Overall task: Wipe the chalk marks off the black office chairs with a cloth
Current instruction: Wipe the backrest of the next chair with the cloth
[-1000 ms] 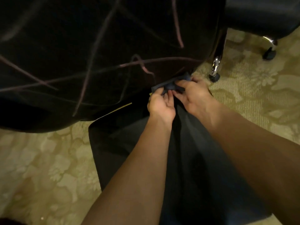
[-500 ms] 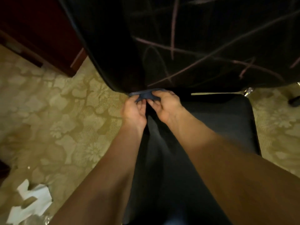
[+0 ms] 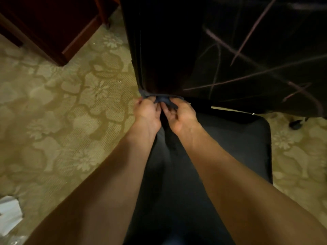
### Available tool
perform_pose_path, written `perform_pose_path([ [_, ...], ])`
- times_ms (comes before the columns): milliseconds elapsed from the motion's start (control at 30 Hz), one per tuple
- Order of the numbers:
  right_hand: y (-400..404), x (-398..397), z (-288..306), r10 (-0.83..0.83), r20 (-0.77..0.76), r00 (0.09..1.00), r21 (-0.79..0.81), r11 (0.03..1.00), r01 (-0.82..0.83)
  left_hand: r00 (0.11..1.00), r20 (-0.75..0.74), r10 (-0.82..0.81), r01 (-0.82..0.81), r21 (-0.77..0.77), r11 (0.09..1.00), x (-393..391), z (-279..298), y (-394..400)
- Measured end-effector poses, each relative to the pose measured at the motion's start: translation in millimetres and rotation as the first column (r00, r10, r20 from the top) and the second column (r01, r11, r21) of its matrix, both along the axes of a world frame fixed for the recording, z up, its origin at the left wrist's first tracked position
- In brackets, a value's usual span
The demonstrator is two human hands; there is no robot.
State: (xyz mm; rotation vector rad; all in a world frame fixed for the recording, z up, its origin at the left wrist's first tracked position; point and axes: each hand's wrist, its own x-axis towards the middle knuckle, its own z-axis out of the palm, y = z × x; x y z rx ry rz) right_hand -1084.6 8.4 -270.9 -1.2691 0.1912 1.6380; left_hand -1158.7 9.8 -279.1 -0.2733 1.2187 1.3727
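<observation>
Between both hands (image 3: 165,112); cloth (image 3: 162,99) pinched

A patterned beige floral carpet (image 3: 62,112) covers the floor; dark reddish wooden furniture (image 3: 53,23) stands upper left, crumpled white paper (image 3: 8,214) lower left.

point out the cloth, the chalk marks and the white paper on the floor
cloth (image 3: 163,99): head view, on the bunched fold between both hands
chalk marks (image 3: 251,35): head view, on a long pinkish stroke on the backrest
white paper (image 3: 9,213): head view, on its flat middle
</observation>
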Motion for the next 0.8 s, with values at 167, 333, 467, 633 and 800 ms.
perform_pose_path([
  [167, -22, 33, 34, -0.05, 0.017, 0.999, 0.089, 0.995, 0.049, 0.995, 0.039, -0.088, 0.088, 0.004, 0.996, 28, 35, -13],
  [333, -31, 60, 59, -0.061, 0.093, 0.994, 0.195, 0.98, 0.042, 0.998, 0.005, -0.059, 0.058, 0.082, 0.995, 58, 74, -29],
  [467, -17, 67, 45, -0.035, 0.092, 0.995, 0.179, 0.984, 0.018, 0.991, -0.13, -0.017, 0.017, 0.001, 1.0, 73, 71, -16],
  [633, 5, 73, 18, -0.02, 0.159, 0.987, -0.001, 1.0, 0.02, 0.991, -0.113, -0.069, 0.051, -0.156, 0.986, 80, 36, 3],
  [800, 11, 82, 28, 0.006, 0.153, 0.988, -0.105, 0.994, 0.01, 0.998, -0.03, -0.049, 0.04, -0.232, 0.972, 82, 44, 9],
])
